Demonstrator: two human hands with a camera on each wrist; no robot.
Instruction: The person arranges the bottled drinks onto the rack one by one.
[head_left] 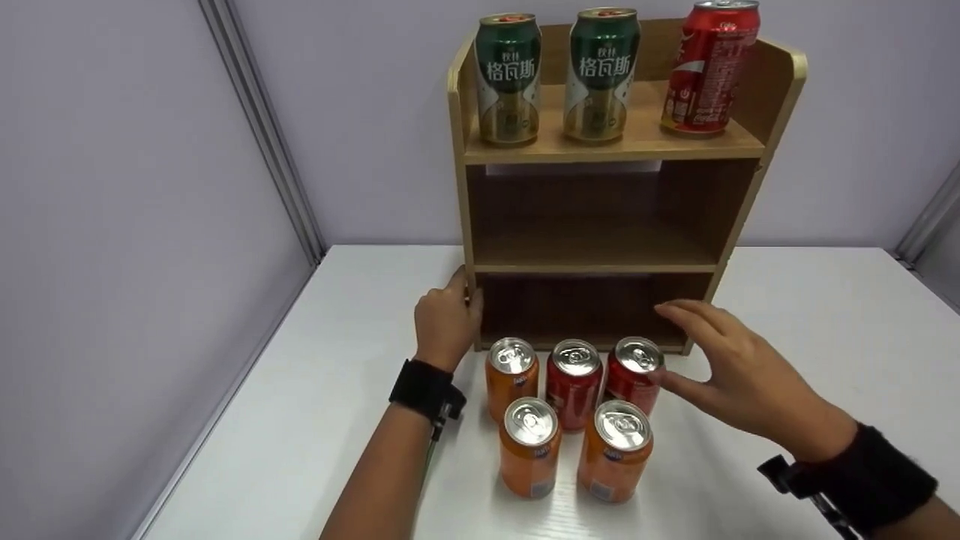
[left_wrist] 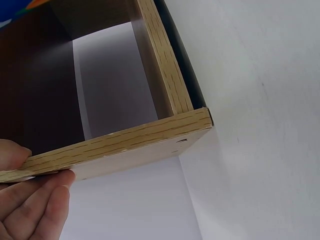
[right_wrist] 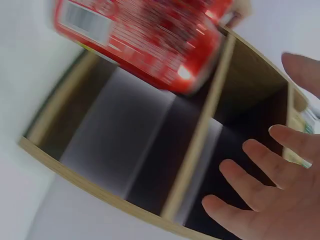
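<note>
My left hand point(head_left: 446, 321) grips the left side panel of a small wooden shelf point(head_left: 592, 268). In the left wrist view, its thumb lies on the inner side of the panel point(left_wrist: 125, 140) and its fingers on the outer side. My right hand point(head_left: 750, 371), fingers spread and holding nothing, hovers by the right red cola can point(head_left: 632, 386), its thumb overlapping the rim in the head view. A second red can point(head_left: 574, 390) stands left of it, with an orange soda can point(head_left: 512, 386) beyond. Two more orange cans, left point(head_left: 530, 450) and right point(head_left: 615, 454), stand nearer me.
Two green-and-gold cans, left point(head_left: 508, 82) and right point(head_left: 602, 79), stand on the top shelf board, with a red cola can point(head_left: 709, 71) at its right end. The white table point(head_left: 322, 405) meets pale wall panels point(head_left: 390, 135) at the back and left.
</note>
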